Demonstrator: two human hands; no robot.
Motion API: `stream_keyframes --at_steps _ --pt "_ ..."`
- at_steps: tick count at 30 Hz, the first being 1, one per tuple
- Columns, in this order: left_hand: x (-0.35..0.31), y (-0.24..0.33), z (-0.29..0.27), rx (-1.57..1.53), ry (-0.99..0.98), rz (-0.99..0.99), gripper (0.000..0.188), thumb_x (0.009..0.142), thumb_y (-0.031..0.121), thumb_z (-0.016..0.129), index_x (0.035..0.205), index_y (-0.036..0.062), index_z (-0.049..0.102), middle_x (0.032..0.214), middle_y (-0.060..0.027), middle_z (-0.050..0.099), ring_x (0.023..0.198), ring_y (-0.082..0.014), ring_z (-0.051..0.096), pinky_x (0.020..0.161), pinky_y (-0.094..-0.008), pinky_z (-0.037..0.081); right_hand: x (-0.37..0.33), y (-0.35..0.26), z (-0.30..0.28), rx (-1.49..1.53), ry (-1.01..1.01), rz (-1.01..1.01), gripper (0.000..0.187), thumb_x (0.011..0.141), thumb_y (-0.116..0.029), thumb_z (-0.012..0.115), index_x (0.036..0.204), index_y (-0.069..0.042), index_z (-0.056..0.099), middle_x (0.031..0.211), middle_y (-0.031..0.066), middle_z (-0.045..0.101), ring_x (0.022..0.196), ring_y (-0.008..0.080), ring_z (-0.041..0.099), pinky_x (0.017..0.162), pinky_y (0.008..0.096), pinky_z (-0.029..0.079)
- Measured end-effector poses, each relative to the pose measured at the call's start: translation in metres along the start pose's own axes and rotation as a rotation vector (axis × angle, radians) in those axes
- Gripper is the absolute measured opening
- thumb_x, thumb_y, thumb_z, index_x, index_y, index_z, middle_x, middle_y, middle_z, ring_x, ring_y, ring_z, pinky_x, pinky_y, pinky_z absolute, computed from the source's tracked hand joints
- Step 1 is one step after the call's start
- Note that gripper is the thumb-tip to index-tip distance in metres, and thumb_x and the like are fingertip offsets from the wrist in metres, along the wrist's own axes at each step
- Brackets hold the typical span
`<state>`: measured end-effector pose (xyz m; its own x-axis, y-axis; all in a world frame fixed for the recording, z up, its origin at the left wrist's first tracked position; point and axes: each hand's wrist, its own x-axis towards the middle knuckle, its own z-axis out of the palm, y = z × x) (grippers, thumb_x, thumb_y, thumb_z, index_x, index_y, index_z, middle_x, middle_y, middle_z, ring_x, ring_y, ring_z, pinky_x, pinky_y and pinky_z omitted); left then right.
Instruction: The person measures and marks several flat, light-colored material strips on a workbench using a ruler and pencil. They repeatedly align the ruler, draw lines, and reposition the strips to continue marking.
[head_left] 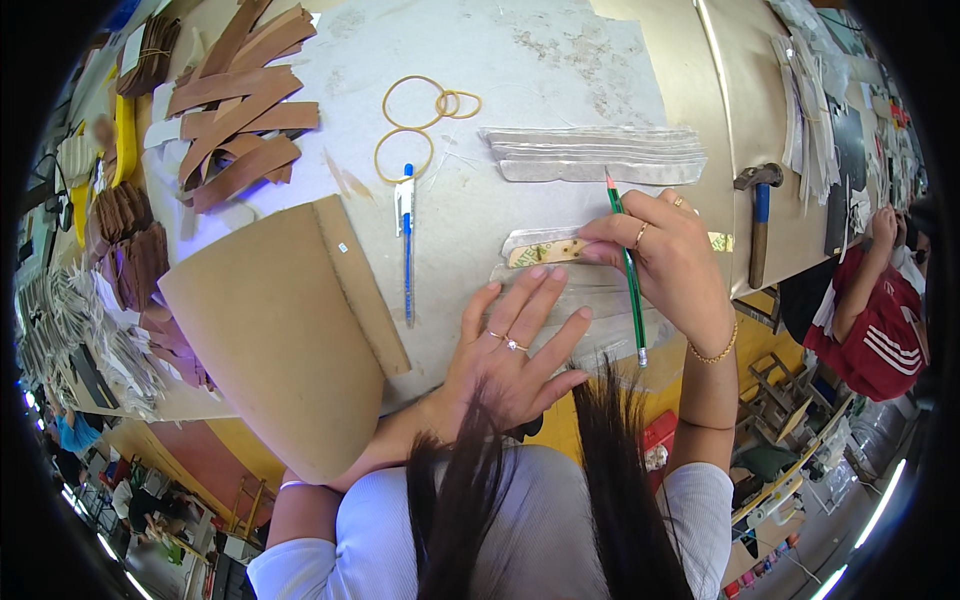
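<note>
My left hand point(505, 355) lies flat with fingers spread, its fingertips at the near edge of a narrow cream strip with green print point(545, 252). This strip rests on a pale grey strip point(518, 239), and its far end shows again past my right wrist. My right hand point(682, 255) is closed: thumb and fingertips pinch down on the cream strip, while a green pencil point(633, 290) is tucked between the fingers, point away from me. Beyond it lies a row of overlapping grey strips point(590, 155). The middle of the cream strip is hidden under my right hand.
A blue-and-white pen point(408, 250) and several rubber bands point(404, 154) lie left of centre. A curved brown board point(280, 320) overhangs my left forearm. Brown strips point(245, 120) are heaped at far left. A hammer point(761, 215) lies at right; another person in red point(870, 325) is beyond.
</note>
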<state>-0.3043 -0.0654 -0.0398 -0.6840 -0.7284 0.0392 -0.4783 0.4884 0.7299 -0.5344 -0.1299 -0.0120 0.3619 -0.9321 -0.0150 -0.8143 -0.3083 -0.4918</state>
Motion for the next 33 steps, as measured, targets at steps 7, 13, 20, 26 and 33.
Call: stream_keyframes --at_steps 7,13,20,26,33 --pt "0.001 -0.003 0.001 -0.005 0.026 -0.003 0.064 0.087 0.043 0.074 0.141 0.0132 0.059 0.159 -0.0225 0.040 0.147 -0.0381 0.038 0.115 -0.0567 0.025 0.001 0.000 0.002 -0.002 -0.023 0.016 0.015 0.081 -0.025 0.078 0.091 -0.013 0.074 0.076 0.0031 0.057 0.068 0.0234 0.053 0.067 0.0360 0.038" --pt "0.005 -0.005 0.005 0.107 0.019 -0.038 0.067 0.087 0.045 0.074 0.144 0.0144 0.055 0.160 -0.0231 0.038 0.148 -0.0366 0.035 0.114 -0.0574 0.023 0.000 -0.002 0.002 -0.011 -0.021 0.042 0.017 0.080 -0.024 0.079 0.092 -0.013 0.075 0.076 0.0018 0.057 0.071 0.0233 0.054 0.068 0.0367 0.040" --pt "0.009 -0.002 0.011 0.231 0.037 -0.056 0.071 0.088 0.048 0.074 0.147 0.0164 0.052 0.159 -0.0177 0.041 0.147 -0.0309 0.037 0.110 -0.0565 0.026 -0.007 -0.006 -0.005 -0.126 0.095 0.033 0.030 0.079 -0.021 0.079 0.108 -0.014 0.076 0.090 0.0052 0.063 0.087 0.0273 0.058 0.077 0.0376 0.045" --pt "0.009 -0.003 0.010 0.261 0.071 -0.084 0.070 0.088 0.049 0.073 0.146 0.0165 0.054 0.157 -0.0150 0.045 0.144 -0.0291 0.041 0.109 -0.0545 0.028 -0.018 -0.022 -0.002 0.147 0.243 0.213 0.038 0.081 -0.011 0.079 0.118 -0.011 0.074 0.095 0.0082 0.066 0.086 0.0234 0.061 0.075 0.0348 0.049" --pt "0.014 0.002 0.008 0.330 0.044 -0.064 0.068 0.089 0.051 0.072 0.146 0.0168 0.056 0.156 -0.0146 0.045 0.143 -0.0289 0.042 0.109 -0.0536 0.027 -0.026 -0.026 0.026 0.552 0.323 0.327 0.009 0.091 -0.005 0.074 0.099 -0.001 0.072 0.080 0.0086 0.068 0.068 0.0180 0.062 0.062 0.0287 0.050"
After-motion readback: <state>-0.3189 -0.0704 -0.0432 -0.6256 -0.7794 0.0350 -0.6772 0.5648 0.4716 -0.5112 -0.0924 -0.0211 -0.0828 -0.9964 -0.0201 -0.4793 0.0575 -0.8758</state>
